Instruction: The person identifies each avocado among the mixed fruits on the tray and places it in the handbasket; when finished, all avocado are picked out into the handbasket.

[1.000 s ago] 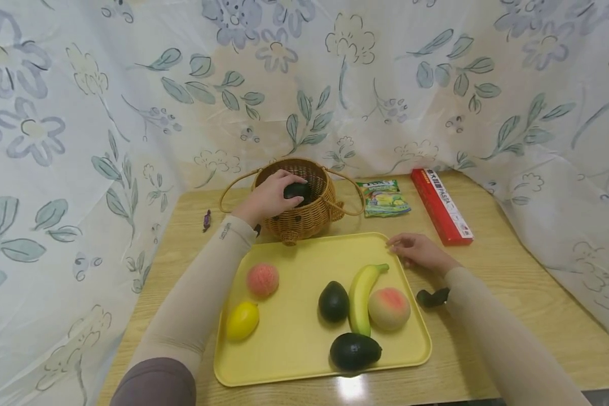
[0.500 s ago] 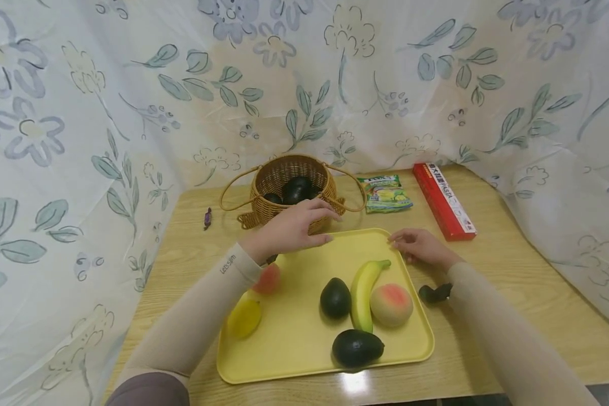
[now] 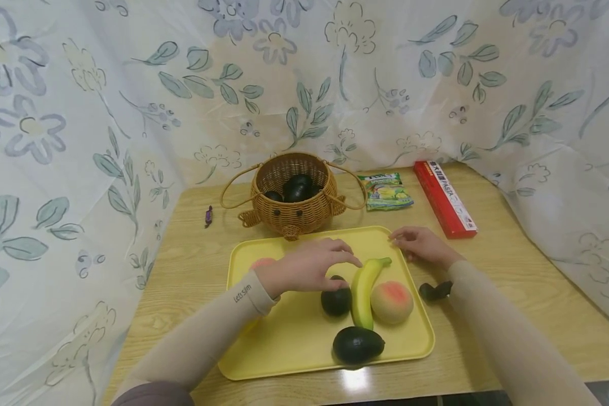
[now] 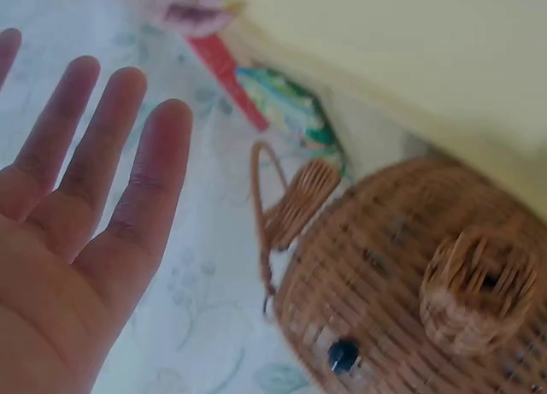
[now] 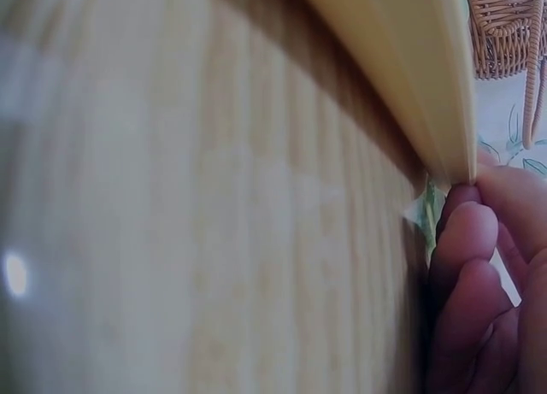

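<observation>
My left hand (image 3: 312,266) hovers over the yellow tray (image 3: 279,361), holding nothing, its fingers extended and spread. Its thumb overlaps an avocado (image 3: 336,303) in the head view; whether they touch I cannot tell. Beside that avocado lie a banana (image 3: 362,299) and a peach (image 3: 392,303), with a second avocado (image 3: 357,345) in front. A pink, round fruit (image 3: 261,263) is mostly hidden behind my left wrist. At the tray's far right corner, my right hand (image 3: 422,245) pinches the rim (image 5: 457,95) between thumb and fingers. Behind the tray, a wicker basket (image 3: 304,217) holds dark avocados (image 3: 298,188).
Right of the basket lie a green snack packet (image 3: 387,193) and a red pasta box (image 3: 444,198). A small purple-wrapped candy (image 3: 208,216) is on the wooden table (image 3: 182,270) at left. Floral cloth (image 3: 304,84) hangs behind and at both sides.
My left hand has let go of an avocado inside the basket. It has come back empty, toward me and to the right, over the tray. My right hand stays at the rim.
</observation>
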The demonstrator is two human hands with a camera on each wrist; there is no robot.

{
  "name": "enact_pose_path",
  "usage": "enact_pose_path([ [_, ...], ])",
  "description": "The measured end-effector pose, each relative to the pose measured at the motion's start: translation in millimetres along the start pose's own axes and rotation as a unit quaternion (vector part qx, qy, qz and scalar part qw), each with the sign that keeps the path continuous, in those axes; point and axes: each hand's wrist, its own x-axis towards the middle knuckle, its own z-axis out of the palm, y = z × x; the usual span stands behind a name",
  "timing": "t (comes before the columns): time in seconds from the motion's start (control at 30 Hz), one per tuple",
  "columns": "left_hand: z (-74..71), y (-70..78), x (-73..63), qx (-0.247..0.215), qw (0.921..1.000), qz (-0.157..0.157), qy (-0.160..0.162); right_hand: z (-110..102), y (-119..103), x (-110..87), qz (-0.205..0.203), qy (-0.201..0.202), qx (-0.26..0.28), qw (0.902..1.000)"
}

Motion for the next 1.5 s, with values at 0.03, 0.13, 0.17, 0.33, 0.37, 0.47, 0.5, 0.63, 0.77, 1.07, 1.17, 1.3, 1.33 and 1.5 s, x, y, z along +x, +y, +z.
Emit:
enact_pose_path([
  [0.03,3.9,0.4,0.3,0.004,1.0000,0.002,-0.005,0,0,0.0,-0.002,-0.001,-0.001,1.0000],
  [0.13,14.5,1.5,0.5,0.011,0.9997,0.001,-0.021,0,0,-0.2,-0.002,0.001,0.002,1.0000],
  [0.17,18.1,1.5,0.3,0.011,0.9996,-0.002,-0.026,0,0,-0.2,-0.001,0.001,0.003,1.0000],
  [0.33,34.9,1.1,-0.9,0.011,0.9981,-0.024,-0.055,0,1,0.4,0.000,-0.002,0.006,1.0000],
  [0.37,38.1,0.8,-1.3,0.011,0.9978,-0.028,-0.060,0,2,0.8,0.000,-0.003,0.006,1.0000],
  [0.47,45.3,0.8,-2.1,0.012,0.9969,-0.035,-0.069,0,3,1.3,0.001,-0.001,0.013,0.9999],
  [0.5,47.7,0.5,-2.4,0.014,0.9967,-0.036,-0.071,0,3,1.4,-0.003,-0.002,0.013,0.9999],
  [0.63,56.3,-0.4,-2.6,0.007,0.9964,-0.038,-0.075,-1,4,1.0,-0.009,0.000,0.011,0.9999],
  [0.77,62.1,-1.7,-2.8,-0.023,0.9961,-0.038,-0.077,-1,2,-0.1,-0.012,-0.002,0.015,0.9998],
  [1.07,31.7,-17.8,-1.9,-0.074,0.9943,-0.075,-0.016,0,1,1.0,-0.009,-0.001,0.030,0.9995],
  [1.17,5.4,-27.8,-0.6,-0.072,0.9921,-0.097,0.033,-1,1,0.8,-0.008,-0.002,0.029,0.9995],
  [1.3,-26.6,-41.9,0.1,-0.066,0.9814,-0.147,0.104,-2,1,0.0,-0.005,-0.002,0.029,0.9996],
  [1.33,-33.0,-45.6,-0.2,-0.067,0.9776,-0.158,0.122,-2,0,-0.5,-0.004,-0.002,0.029,0.9996],
  [1.5,-55.4,-66.6,0.6,-0.069,0.9607,-0.195,0.185,-1,-2,-2.3,-0.004,-0.004,0.032,0.9995],
])
